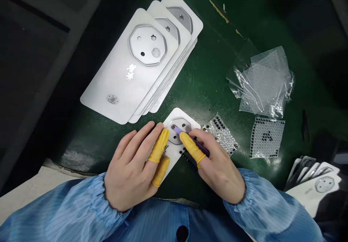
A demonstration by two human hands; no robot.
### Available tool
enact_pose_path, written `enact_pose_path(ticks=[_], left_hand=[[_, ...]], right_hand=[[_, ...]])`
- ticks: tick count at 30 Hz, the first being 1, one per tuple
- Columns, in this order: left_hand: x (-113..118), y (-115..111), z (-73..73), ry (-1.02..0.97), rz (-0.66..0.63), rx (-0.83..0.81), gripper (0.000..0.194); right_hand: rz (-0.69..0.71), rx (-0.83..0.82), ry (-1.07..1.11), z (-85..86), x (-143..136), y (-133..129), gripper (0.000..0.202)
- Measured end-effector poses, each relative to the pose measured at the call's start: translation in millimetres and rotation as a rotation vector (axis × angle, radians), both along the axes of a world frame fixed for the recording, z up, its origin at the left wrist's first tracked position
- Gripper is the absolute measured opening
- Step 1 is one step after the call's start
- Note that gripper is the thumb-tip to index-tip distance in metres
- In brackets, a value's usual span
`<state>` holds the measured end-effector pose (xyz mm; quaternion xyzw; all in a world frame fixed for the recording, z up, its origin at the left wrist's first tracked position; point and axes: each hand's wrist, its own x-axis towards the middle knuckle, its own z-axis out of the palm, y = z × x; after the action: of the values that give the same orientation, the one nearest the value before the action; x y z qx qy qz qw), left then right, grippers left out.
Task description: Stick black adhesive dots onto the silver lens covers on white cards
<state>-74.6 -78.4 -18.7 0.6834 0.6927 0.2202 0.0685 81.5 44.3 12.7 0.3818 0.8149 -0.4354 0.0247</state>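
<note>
A white phone back cover [170, 158] with an octagonal camera plate lies tilted on the table in front of me. My left hand [136, 165], with yellow finger cots on thumb and index finger, holds the cover along its left side. In my right hand [214, 158] a dark purple stick tool [199, 146] is gripped, a yellow cot on one finger. Its lighter purple tip touches the camera plate near a hole. Under and beside the right hand lie clear sheets with black round dots [223, 135], partly covered.
A fanned stack of white covers [116, 78] lies at upper left. To the right are crumpled clear plastic sheets [263, 82], another dotted sheet [268, 138] and dark tweezers [305, 126]. More covers [312, 187] stand at lower right. The table [209, 86] is green.
</note>
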Motion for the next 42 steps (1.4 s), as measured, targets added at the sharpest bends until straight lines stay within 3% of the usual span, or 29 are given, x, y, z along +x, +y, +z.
enact_pose_path(ticks=[3, 10, 18, 23, 29, 33, 35, 40, 42], left_hand=[[0, 2, 0.8, 0.03, -0.005, -0.025, 0.037], [-3, 9, 5.6, 0.075, -0.004, -0.022, 0.012], [-5, 11, 4.2, 0.077, -0.004, -0.007, 0.015], [-6, 7, 0.4, 0.074, -0.029, 0.038, 0.016], [-7, 4, -0.5, 0.119, -0.045, -0.005, 0.026], [0, 8, -0.1, 0.229, -0.02, -0.047, 0.025], [2, 9, -0.6, 0.239, -0.019, -0.038, 0.023], [1, 1, -2.6, 0.132, 0.023, 0.01, 0.017], [-2, -4, -2.8, 0.07, 0.106, 0.003, 0.025]], right_hand=[[-0.008, -0.038, -0.041, 3.4, -2, 0, 0.02], [-0.048, -0.073, -0.091, 3.8, -2, -1, 0.022], [0.009, -0.057, -0.029, 2.1, -1, 5, 0.029], [0.146, -0.008, 0.372, -18.3, 17, 21, 0.034], [-0.099, -0.366, 0.662, -33.1, 26, 33, 0.028], [-0.156, -0.407, 0.714, -30.9, 23, 31, 0.023], [-0.145, -0.3, 0.677, -25.2, 27, 33, 0.022], [-0.035, 0.468, 0.407, -15.5, 65, 53, 0.027], [0.035, 0.636, 0.263, -20.6, 85, 62, 0.027]])
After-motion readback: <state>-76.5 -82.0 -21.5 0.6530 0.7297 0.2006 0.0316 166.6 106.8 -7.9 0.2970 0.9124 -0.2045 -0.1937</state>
